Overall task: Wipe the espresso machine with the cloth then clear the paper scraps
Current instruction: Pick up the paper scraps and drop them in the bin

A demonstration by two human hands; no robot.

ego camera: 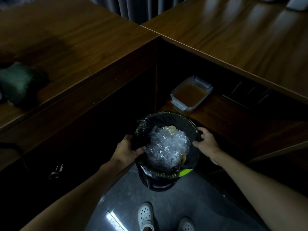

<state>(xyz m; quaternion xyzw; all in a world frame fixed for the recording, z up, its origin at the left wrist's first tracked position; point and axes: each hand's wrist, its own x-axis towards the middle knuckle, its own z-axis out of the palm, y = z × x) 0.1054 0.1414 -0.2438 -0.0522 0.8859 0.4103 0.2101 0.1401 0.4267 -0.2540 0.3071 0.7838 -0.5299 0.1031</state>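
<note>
A round waste bin (168, 175) lined with a black bag stands on the floor between two wooden counters. Crumpled clear plastic wrap (166, 145) and some brownish paper (171, 128) fill it. My left hand (129, 147) grips the bag's edge at the bin's left rim. My right hand (206, 139) holds the right rim. A dark green cloth (18, 82) lies on the left counter at the far left. No espresso machine is in view.
A clear plastic container (191, 94) with brown contents sits on a low shelf behind the bin. Wooden counters (233, 39) meet in a corner above. A plug (56, 170) and cable hang at the lower left. My white shoes (145, 215) stand on the grey floor.
</note>
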